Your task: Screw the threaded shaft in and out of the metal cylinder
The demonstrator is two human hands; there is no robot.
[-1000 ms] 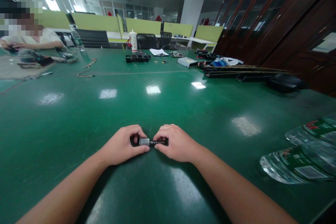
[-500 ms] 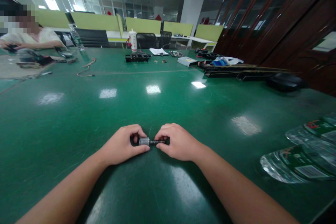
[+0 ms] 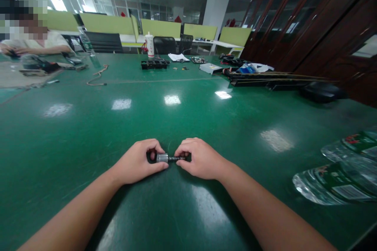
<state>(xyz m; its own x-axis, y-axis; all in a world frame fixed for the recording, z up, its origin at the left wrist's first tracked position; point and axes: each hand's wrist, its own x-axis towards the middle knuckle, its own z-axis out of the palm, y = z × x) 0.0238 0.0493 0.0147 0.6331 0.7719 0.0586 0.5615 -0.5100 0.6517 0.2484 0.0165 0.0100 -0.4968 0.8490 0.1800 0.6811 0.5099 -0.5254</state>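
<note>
A small silver cylinder, which looks like a motor (image 3: 162, 158), lies level just above or on the green tabletop (image 3: 165, 121). A thin dark threaded shaft (image 3: 172, 159) sticks out of its right end. My left hand (image 3: 137, 162) is closed around the cylinder, thumb in front and fingers behind. From the other side, my right hand (image 3: 200, 159) pinches the shaft near its far end between thumb and fingers. The fingertips partly cover both parts, and I cannot tell whether the cylinder touches the table.
Two clear bottles with green labels (image 3: 335, 182) lie at the right edge. Farther back are a black part (image 3: 154, 64), a grey box (image 3: 210, 68), long black rails (image 3: 259, 79) and a white bottle (image 3: 149, 45). Another person (image 3: 38, 45) sits at the far left.
Both hands keep the same grip on the motor and its shaft. The view has shifted very slightly; nothing else has visibly moved.
</note>
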